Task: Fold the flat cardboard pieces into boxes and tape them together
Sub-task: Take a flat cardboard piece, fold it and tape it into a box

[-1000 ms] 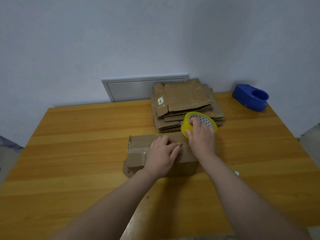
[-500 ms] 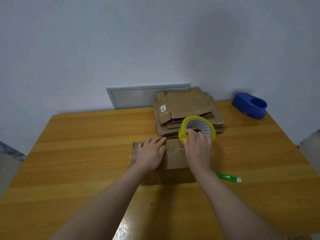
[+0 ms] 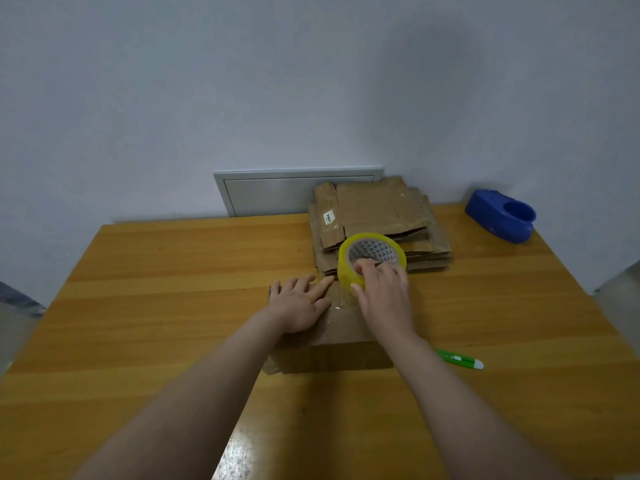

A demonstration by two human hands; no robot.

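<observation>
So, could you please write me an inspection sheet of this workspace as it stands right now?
Surface: light wooden table, with some glare at the near edge.
Job's things: folded brown cardboard box under both hands; yellow roll of clear tape at its far edge; stack of flat cardboard pieces behind it.
Clutter: green and white pen-shaped tool lying right of the box; blue plastic tape dispenser at the far right corner.
Grippers: left hand flat on the box top, fingers straight; right hand grips the tape roll.
Cables: nothing seen.
Surroundings: pale wall; grey metal panel behind the table.
</observation>
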